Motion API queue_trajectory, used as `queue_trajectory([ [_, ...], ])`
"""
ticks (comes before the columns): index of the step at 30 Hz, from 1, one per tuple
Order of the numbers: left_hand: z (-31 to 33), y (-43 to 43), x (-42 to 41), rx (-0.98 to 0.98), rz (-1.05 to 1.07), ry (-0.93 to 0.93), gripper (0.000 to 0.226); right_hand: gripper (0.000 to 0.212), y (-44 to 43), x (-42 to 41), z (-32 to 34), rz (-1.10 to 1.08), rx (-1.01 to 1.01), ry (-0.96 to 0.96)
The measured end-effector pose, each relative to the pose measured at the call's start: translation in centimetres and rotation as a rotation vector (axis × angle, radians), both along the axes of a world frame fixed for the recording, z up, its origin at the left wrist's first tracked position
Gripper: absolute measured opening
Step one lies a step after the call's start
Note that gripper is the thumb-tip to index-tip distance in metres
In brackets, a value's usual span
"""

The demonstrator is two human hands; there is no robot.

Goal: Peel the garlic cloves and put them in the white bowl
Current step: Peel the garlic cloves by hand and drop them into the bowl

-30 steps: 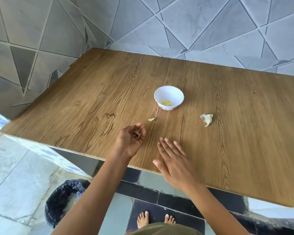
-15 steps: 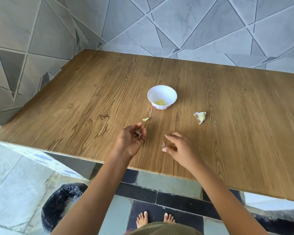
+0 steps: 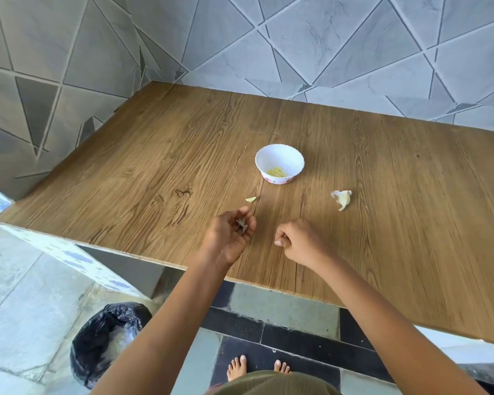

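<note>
The white bowl stands mid-table with peeled yellowish garlic in its bottom. To its right lies an unpeeled garlic clove with loose papery skin. A small pale garlic piece lies in front of the bowl. My left hand is cupped near the table's front edge, its curled fingers holding dark garlic skins. My right hand rests on the table beside it. Its fingers are curled and the fingertips pinched together; whatever they pinch is hidden.
The wooden table meets a tiled wall at the back and left. A bin lined with a black bag stands on the floor below my left arm. My bare feet are under the table's front edge.
My right hand went from lying flat to curling its fingers over a small skin scrap on the table, which is no longer visible. My left hand stayed cupped.
</note>
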State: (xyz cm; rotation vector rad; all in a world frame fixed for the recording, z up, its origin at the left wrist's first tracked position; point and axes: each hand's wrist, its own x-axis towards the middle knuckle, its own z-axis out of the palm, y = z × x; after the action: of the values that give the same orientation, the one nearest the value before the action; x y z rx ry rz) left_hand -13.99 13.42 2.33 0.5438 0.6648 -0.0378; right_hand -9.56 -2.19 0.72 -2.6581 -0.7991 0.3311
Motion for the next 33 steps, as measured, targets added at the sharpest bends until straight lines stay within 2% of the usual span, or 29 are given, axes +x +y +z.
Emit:
queue_trajectory([
  [3, 0.3, -1.2, 0.0, 0.011, -0.033, 0.025, 0.028, 0.023, -0.1, 1.0, 1.3, -0.044, 0.182, 0.094],
  [6, 0.8, -2.4, 0.4, 0.002, -0.065, 0.05, 0.029, 0.018, 0.3, 1.8, 3.6, 0.02, 0.369, 0.071],
  [8, 1.2, -2.9, 0.9, -0.009, -0.086, 0.071, 0.03, 0.008, 0.7, 1.9, 4.4, 0.092, 0.364, 0.036],
  [11, 1.7, -3.5, 1.5, -0.031, -0.106, 0.078, 0.03, 0.019, 0.9, 1.9, 4.4, 0.138, 0.284, -0.027],
  [13, 1.7, -3.7, 1.6, -0.032, -0.116, 0.073, 0.03, 0.019, 0.9, 1.8, 4.3, 0.121, 0.275, -0.095],
  [17, 1.4, -3.9, 1.8, -0.031, -0.134, 0.061, 0.028, 0.011, 0.9, 1.4, 4.1, 0.017, 0.351, -0.179],
  [20, 1.3, -4.1, 1.9, -0.044, -0.127, 0.053, 0.029, 0.006, 0.7, 1.5, 3.5, 0.077, 0.371, -0.208],
  [23, 1.3, -4.0, 1.9, -0.057, -0.111, 0.049, 0.028, 0.021, 0.3, 1.5, 2.9, 0.187, 0.354, -0.235],
  [25, 1.3, -4.0, 1.9, -0.061, -0.117, 0.047, 0.029, 0.025, 0.1, 1.3, 2.9, 0.153, 0.408, -0.235],
  [30, 1.5, -3.9, 1.9, -0.105, -0.127, 0.018, 0.026, 0.008, -0.6, 1.3, 3.4, -0.049, 0.685, -0.227],
  [33, 1.2, -3.1, 1.7, -0.098, -0.098, 0.01, 0.028, 0.011, -2.2, 1.2, 2.8, -0.078, 0.64, -0.125],
])
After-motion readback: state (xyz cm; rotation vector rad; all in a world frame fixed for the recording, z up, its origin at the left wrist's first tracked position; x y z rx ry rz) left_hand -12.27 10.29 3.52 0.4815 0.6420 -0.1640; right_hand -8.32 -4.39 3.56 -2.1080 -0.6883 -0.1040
